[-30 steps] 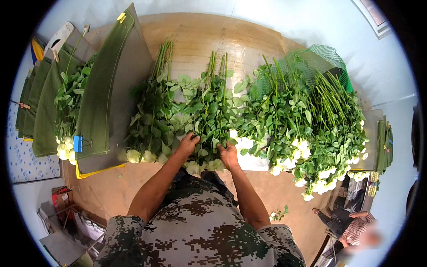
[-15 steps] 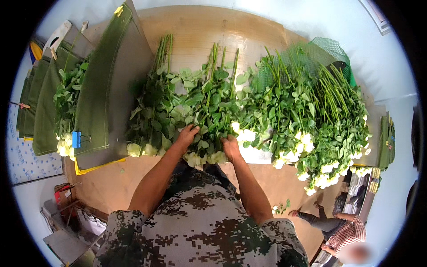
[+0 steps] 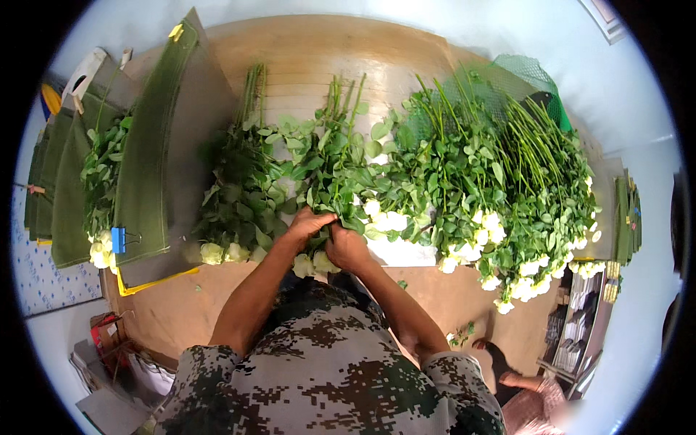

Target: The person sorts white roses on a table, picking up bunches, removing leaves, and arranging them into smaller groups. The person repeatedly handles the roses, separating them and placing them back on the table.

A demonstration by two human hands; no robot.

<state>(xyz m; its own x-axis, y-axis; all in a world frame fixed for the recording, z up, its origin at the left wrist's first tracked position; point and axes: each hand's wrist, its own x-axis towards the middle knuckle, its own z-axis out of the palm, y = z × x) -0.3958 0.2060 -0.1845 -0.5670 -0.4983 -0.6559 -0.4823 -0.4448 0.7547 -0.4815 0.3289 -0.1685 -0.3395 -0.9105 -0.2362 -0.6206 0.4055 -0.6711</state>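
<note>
White roses (image 3: 313, 264) with long leafy green stems lie in the middle of the table, their heads toward me and over its near edge. My left hand (image 3: 310, 223) is closed round the stems just above these heads. Close against it, my right hand (image 3: 346, 248) is also closed on the same small bunch, fingers curled in among the leaves. The fingertips are partly hidden by foliage and by each other. More white roses (image 3: 223, 253) lie just left of my hands, and a large pile of roses (image 3: 500, 174) spreads to the right.
On the left stands an upright green cloth-covered panel (image 3: 156, 159) with a blue binder clip (image 3: 125, 240). Green netting (image 3: 533, 76) lies behind the right pile. A person (image 3: 533, 399) is at the lower right beside a shelf (image 3: 576, 319). A fallen flower (image 3: 460, 335) lies on the floor.
My right hand has moved left to meet my left hand, drawing the middle roses together. The view has shifted slightly. The person at lower right has moved lower in the picture.
</note>
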